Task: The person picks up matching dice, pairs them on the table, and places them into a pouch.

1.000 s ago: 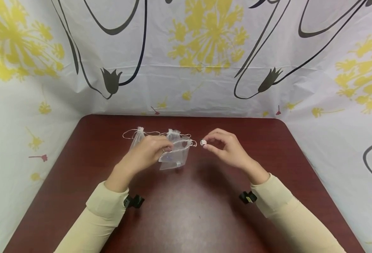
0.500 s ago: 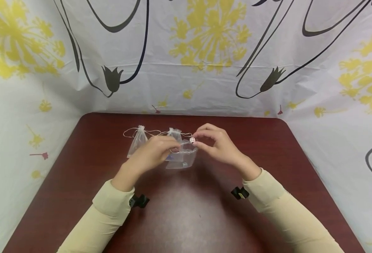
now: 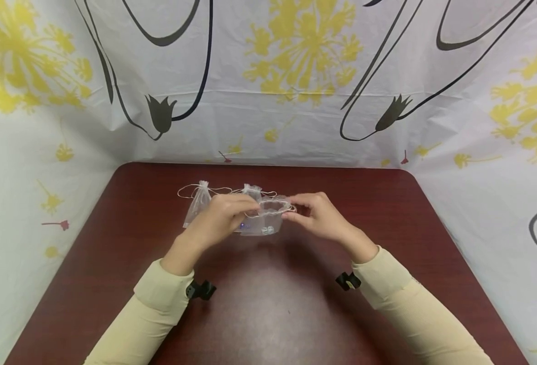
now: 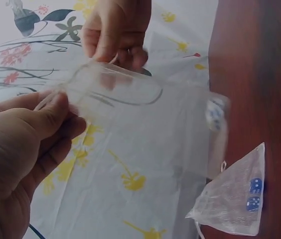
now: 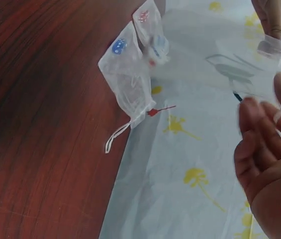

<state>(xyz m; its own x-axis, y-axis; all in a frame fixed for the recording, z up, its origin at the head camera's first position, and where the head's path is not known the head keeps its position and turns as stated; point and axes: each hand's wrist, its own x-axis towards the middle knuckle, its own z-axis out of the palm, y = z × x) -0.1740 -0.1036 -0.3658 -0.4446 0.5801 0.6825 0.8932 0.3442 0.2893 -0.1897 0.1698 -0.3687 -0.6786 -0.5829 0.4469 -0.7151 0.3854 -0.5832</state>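
In the head view, my left hand [image 3: 220, 218] pinches the rim of a sheer white drawstring pouch [image 3: 273, 221]. White dice [image 3: 267, 230] lie at the pouch's bottom; the left wrist view shows them blurred through the mesh. At the opposite side of the mouth, my right hand [image 3: 317, 217] has its thumb and fingertips on the rim and cord, pinching it. The pouch hangs with its mouth spread between both hands. No die shows in the right fingers.
A tied pouch with blue dice [image 4: 254, 194] lies on the dark red wooden table [image 3: 268, 304]. Another tied pouch [image 3: 198, 205] lies left of it, with red dice [image 5: 143, 16] inside. A patterned white cloth [image 3: 231, 116] rises behind the table.
My right hand brought a white die leftward to the pouch's mouth and let it go inside. Now its fingers hold the rim, and the mouth is spread wider.
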